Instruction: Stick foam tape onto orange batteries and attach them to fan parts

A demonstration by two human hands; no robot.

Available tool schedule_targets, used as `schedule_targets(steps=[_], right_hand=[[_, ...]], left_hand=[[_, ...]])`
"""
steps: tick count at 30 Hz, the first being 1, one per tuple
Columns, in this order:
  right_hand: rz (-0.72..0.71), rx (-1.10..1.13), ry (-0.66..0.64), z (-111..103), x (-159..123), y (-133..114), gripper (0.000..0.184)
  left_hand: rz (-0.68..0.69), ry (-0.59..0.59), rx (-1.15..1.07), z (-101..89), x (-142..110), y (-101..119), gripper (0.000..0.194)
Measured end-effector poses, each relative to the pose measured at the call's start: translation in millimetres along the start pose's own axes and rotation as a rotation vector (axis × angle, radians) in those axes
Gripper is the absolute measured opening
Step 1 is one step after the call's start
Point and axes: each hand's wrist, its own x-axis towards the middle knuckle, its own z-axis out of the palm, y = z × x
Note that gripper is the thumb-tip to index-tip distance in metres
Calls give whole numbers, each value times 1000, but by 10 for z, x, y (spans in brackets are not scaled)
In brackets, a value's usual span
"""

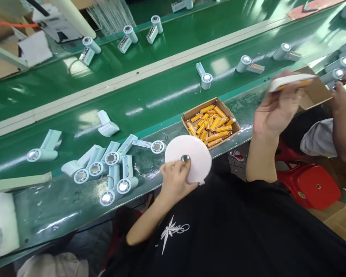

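My left hand (175, 181) is closed on the lower edge of a white round roll (190, 154) with a metal hub, pressing it against the edge of the workbench. My right hand (272, 111) is raised to the right, fingers closed round a flat white piece with an orange stripe (291, 80), smeared by motion. Between the two hands sits an open cardboard box (187, 117) full of orange cylindrical cells (212, 125). A cluster of several pale blue-white handle-shaped housings (109, 165) lies to the left of my left hand.
A green conveyor belt (161, 92) carries more housings (204, 77) spaced along two lanes. Another person's hand (341, 102) and forearm work at the far right near a cardboard box (317, 92). A red stool (314, 186) stands below. A white block (1, 223) sits at left.
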Motion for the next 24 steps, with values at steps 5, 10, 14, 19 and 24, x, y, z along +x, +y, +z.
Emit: schedule_targets(steps=[5, 10, 14, 19, 24], right_hand=[[52, -179, -37, -193, 29, -41, 74], [93, -333, 7, -217, -528, -77, 76], [127, -250, 5, -391, -607, -269, 64], [212, -295, -132, -878, -583, -520, 54], [311, -348, -155, -1251, -405, -522, 51]], left_hand=[[208, -535, -66, -251, 1371, -81, 64], [-69, -445, -14, 88, 3186, 160, 69], [-239, -377, 138, 573, 4183, 288, 82], [-187, -456, 207, 773, 4644, 200, 74], [153, -654, 185, 827, 4430, 32, 43]])
